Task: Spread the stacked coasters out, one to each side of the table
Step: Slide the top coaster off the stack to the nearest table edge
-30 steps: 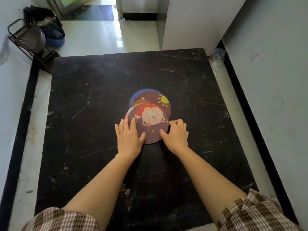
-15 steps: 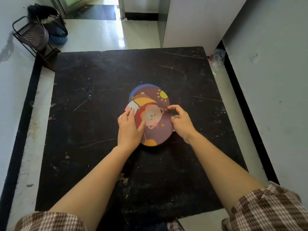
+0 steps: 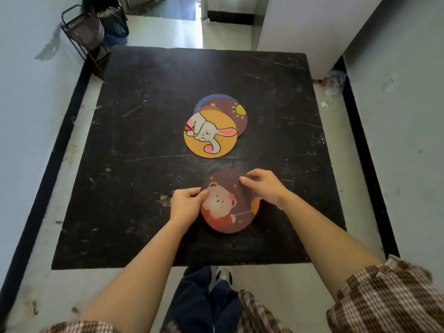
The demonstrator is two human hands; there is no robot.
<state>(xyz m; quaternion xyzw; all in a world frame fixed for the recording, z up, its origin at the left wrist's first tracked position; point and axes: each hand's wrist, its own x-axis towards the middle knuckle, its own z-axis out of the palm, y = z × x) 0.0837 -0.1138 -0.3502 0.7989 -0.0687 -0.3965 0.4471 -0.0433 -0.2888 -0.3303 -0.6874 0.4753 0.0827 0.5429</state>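
A round purple coaster with a bear [image 3: 228, 207] lies near the table's near edge. My left hand [image 3: 186, 204] pinches its left rim and my right hand [image 3: 263, 187] grips its upper right rim. At the middle of the black table [image 3: 144, 131] the rest of the stack remains: an orange coaster with a white rabbit [image 3: 210, 133] on top, a brown coaster with a sun [image 3: 240, 111] partly under it, and a blue coaster [image 3: 204, 100] showing only a sliver at the back.
A dark wire rack [image 3: 84, 34] stands on the floor beyond the table's far left corner. Walls run close along both sides. A crumpled plastic bag [image 3: 332, 80] lies by the far right corner. My legs and shoes show below the near edge.
Both hands have pulled the bear coaster off the stack and toward the near edge. The orange rabbit coaster beneath it is uncovered.
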